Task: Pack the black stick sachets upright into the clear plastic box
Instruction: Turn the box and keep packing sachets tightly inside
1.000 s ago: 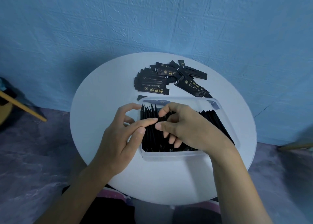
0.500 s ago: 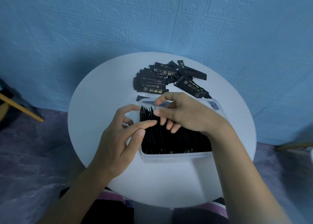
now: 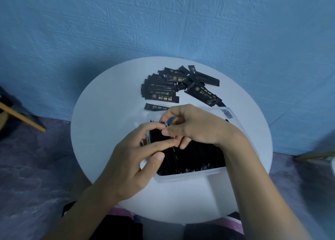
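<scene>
A blue textured wall (image 3: 163, 22) stands behind a round white counter (image 3: 101, 112). Near the counter's front edge sits the clear plastic box (image 3: 190, 177), the landmark for everything else.

Inside the box, the packed sachets (image 3: 195, 156) stand on end in a dense black row that fills most of it. Behind the box lies a loose pile of sachets (image 3: 174, 87), flat and overlapping. A single sachet (image 3: 155, 107) lies just behind the box's left rear corner.

Both hands work over the left end of the box. The left hand (image 3: 130, 163) is not clenched. Its fingers stretch across and touch the sachet tops, with the thumb near the box's left wall. The right hand (image 3: 197, 127) has curled fingers and appears to pinch sachet tips between thumb and forefinger, though blur hides the exact hold.

Several things could go wrong from here:
- **Leaning row:** the sachets are thin and slippery, so if the left hand lifts away, the row beside the gap may lean and fan over.
- **Dragged neighbours:** a tug by the right hand could pull neighbouring sachets upward.
- **Sliding box:** the light box might slide toward the counter's front edge under sideways pressure.
</scene>
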Demonstrator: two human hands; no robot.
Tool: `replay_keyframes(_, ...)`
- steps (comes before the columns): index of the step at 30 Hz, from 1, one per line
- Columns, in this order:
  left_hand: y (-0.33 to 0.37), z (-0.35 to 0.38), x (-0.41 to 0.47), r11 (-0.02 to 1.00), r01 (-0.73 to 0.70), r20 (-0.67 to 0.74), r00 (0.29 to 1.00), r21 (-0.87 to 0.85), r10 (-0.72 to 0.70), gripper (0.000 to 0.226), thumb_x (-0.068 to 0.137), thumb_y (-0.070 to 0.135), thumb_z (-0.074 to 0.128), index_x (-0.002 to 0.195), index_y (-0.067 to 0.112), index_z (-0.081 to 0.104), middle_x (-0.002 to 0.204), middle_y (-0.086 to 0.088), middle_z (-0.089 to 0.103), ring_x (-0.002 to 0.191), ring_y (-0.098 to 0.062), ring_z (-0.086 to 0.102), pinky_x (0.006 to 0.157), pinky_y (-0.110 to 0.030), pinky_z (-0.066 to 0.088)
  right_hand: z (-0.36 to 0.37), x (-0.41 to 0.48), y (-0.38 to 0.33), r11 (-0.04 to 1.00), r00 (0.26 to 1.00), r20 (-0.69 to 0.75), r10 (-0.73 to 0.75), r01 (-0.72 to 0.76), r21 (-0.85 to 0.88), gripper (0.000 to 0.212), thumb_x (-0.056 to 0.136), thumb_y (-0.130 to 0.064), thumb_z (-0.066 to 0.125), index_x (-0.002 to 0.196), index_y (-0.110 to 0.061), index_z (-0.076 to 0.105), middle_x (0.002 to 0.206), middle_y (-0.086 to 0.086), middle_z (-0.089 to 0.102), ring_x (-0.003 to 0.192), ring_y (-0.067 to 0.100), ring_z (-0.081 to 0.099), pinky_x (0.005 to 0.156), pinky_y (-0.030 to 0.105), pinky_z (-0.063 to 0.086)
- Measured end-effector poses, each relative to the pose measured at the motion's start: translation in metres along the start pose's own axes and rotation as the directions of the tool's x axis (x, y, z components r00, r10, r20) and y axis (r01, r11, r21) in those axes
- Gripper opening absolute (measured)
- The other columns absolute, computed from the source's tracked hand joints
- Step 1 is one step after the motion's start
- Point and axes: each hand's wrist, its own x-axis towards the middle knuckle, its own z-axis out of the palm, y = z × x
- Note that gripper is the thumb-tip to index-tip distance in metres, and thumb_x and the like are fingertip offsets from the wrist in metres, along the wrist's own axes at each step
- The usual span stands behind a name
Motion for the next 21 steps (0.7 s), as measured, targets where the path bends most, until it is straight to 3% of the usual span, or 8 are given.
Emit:
replay_keyframes(4,0.002,0.007,-0.001,0.995,0.048,0.000,0.999,-0.082,-0.048,0.037,0.099,0.032,0.042,0.117,0.026,0.074,0.141,0.009,0.048,0.078,-0.001,0.052,0.076,-0.015,0.038,-0.013,-0.004,-0.006,0.998,0.999,0.033,0.029,-0.027,-0.050,0.019,0.098,-0.010,0.064,0.116,-0.006,0.062,0.078,0.011,0.067,0.063,0.018,0.066,0.056,0.023,0.056)
replay_keyframes(7,0.001,0.007,-0.002,0.993,0.065,0.001,0.998,-0.099,-0.066,0.036,0.098,0.030,0.042,0.114,0.025,0.074,0.141,0.010,0.048,0.073,-0.006,0.050,0.074,-0.015,0.038,-0.037,0.004,-0.016,0.992,0.990,-0.126,-0.067,0.053,-0.111,0.008,0.099,-0.006,0.061,0.104,-0.007,0.066,0.074,0.007,0.068,0.057,0.013,0.062,0.052,0.021,0.053)
replay_keyframes(10,0.000,0.006,-0.002,0.992,0.075,-0.016,0.997,-0.101,-0.077,0.036,0.097,0.029,0.043,0.114,0.026,0.075,0.143,0.008,0.047,0.077,-0.008,0.050,0.075,-0.016,0.039,-0.060,0.017,-0.025,0.953,0.961,-0.212,-0.180,0.118,-0.278,0.010,0.094,-0.002,0.063,0.098,-0.008,0.070,0.074,0.006,0.069,0.057,0.009,0.059,0.052,0.019,0.050)
replay_keyframes(14,-0.002,0.006,-0.002,0.990,0.095,-0.039,0.994,-0.104,-0.099,0.037,0.096,0.028,0.043,0.114,0.028,0.075,0.147,0.006,0.044,0.084,-0.011,0.052,0.080,-0.020,0.040,-0.074,0.050,-0.020,0.833,0.992,-0.109,-0.059,-0.011,-0.553,0.012,0.089,-0.016,0.074,0.101,-0.020,0.073,0.085,0.001,0.071,0.066,0.011,0.060,0.050,0.010,0.044)
replay_keyframes(17,-0.001,0.006,-0.002,0.989,0.102,-0.040,0.993,-0.110,-0.107,0.037,0.096,0.028,0.043,0.113,0.028,0.076,0.147,0.006,0.044,0.086,-0.009,0.051,0.081,-0.020,0.039,-0.076,0.075,-0.006,0.770,0.996,-0.021,0.085,-0.078,-0.634,0.019,0.089,-0.025,0.075,0.107,-0.024,0.069,0.096,0.009,0.071,0.072,0.019,0.062,0.055,0.018,0.046)
replay_keyframes(21,0.000,0.006,-0.001,0.989,0.106,-0.044,0.993,-0.108,-0.111,0.037,0.097,0.030,0.042,0.112,0.028,0.076,0.147,0.007,0.045,0.085,-0.007,0.050,0.081,-0.019,0.039,-0.067,0.095,0.001,0.786,0.999,-0.010,0.042,-0.039,-0.617,0.022,0.090,-0.027,0.074,0.107,-0.015,0.070,0.077,-0.002,0.065,0.069,0.016,0.058,0.057,0.024,0.048)
